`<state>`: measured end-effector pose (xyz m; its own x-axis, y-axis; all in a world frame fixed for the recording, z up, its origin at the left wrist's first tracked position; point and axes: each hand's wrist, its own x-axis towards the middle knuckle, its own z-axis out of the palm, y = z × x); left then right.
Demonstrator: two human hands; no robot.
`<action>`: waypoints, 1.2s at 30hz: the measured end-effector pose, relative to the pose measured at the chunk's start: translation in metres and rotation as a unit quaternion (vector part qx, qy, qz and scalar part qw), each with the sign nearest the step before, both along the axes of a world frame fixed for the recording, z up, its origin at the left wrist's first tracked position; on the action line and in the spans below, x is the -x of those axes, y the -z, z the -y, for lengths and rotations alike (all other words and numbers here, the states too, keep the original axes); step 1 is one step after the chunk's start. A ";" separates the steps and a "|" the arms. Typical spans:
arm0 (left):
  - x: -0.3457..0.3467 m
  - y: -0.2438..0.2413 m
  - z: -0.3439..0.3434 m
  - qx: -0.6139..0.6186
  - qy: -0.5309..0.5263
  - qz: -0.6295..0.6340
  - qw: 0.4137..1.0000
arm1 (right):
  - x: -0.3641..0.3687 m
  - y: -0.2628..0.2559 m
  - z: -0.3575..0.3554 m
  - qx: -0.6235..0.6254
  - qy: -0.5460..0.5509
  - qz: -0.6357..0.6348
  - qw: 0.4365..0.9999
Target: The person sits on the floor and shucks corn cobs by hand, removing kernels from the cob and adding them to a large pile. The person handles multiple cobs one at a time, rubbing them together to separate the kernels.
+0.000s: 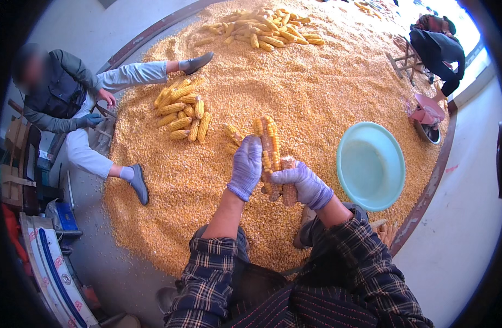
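My left hand (247,166), in a purple-and-white glove, grips a partly shelled corn cob (270,153) with rows of yellow kernels and a bare strip. My right hand (304,182), gloved alike, is closed around a bare corn cob (290,192) that lies against the partly shelled one. The right thumb reaches onto the kernels. Both hands are above a wide bed of loose corn kernels (185,176). Just behind my left hand lie a few more ears of corn (233,133).
A pile of corn ears (185,106) lies left, a larger pile (263,26) farther off. A light-blue plastic basin (370,166) stands right. One person (58,94) sits at left, a leg stretched over the kernels; another (437,53) sits at upper right beside a pink basin (428,107).
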<state>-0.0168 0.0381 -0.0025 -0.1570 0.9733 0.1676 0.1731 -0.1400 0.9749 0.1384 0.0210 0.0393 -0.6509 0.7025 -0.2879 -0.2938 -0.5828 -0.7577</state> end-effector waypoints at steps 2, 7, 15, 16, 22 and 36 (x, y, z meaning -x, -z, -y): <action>-0.004 -0.001 -0.001 -0.022 -0.025 0.041 0.999 | -0.002 0.002 -0.003 -0.016 -0.007 -0.011 1.000; -0.005 -0.010 0.004 0.027 0.028 0.040 0.998 | -0.002 0.007 -0.004 -0.021 0.029 -0.002 0.999; -0.012 -0.005 0.012 -0.029 0.003 -0.110 0.993 | -0.001 -0.008 -0.003 -0.022 0.037 0.062 0.997; -0.012 -0.003 0.011 -0.045 -0.007 -0.136 0.990 | -0.001 -0.005 -0.002 -0.023 0.043 0.066 0.997; -0.014 0.001 0.011 -0.036 -0.028 -0.020 0.999 | -0.002 0.003 -0.002 -0.015 0.045 0.009 0.999; -0.017 -0.001 0.014 -0.015 0.045 -0.112 0.993 | -0.009 0.003 -0.004 -0.037 0.065 0.043 0.996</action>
